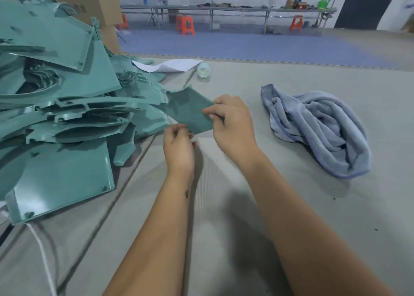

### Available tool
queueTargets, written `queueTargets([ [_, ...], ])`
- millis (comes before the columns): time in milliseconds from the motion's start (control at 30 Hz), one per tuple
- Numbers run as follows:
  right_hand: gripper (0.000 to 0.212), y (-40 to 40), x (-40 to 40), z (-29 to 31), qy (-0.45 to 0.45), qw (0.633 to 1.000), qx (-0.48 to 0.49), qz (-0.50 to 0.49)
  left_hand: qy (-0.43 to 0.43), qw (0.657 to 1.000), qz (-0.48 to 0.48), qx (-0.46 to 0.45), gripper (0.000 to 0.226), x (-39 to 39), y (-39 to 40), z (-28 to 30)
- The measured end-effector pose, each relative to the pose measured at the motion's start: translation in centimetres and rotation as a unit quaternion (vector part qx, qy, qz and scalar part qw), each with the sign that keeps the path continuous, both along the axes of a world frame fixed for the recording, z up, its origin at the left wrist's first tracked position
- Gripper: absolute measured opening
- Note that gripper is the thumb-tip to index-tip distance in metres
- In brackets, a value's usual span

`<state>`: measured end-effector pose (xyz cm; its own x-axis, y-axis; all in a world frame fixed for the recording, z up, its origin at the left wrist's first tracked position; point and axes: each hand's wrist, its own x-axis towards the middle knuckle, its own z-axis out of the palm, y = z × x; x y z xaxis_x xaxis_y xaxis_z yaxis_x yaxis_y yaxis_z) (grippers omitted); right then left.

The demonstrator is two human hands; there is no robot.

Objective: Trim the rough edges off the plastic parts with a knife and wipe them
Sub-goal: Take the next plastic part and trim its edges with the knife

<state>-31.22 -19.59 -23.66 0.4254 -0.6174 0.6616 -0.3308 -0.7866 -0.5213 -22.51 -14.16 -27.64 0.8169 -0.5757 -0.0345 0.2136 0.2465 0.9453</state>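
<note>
left hand (pixel 179 149): whatever its curled fingers hold is hidden.
pile of plastic parts (pixel 56 98): cut off by the left edge.
far shelf clutter (pixel 298 3): too small and blurred to identify.
knife: cannot be made out.

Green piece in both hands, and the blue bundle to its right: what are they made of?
The green piece looks like rigid moulded plastic with a matte face; it holds flat between the left hand and right hand. The blue bundle looks like soft terry cloth, fuzzy and folded.
</note>
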Motion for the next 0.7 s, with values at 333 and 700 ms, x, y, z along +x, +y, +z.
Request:
queueTargets([
  [333,0.033,0.6,0.8,1.4,-0.192,0.959,0.208,-0.003,-0.001,0.998,0.052,-0.033,0.017,0.4,0.2,0.1],
  [700,0.008,-4.9,-9.6,-0.3,-0.413,0.792,0.449,0.023,-0.335,0.928,-0.148,0.065,0.019,-2.4,0.5,0.1],
])
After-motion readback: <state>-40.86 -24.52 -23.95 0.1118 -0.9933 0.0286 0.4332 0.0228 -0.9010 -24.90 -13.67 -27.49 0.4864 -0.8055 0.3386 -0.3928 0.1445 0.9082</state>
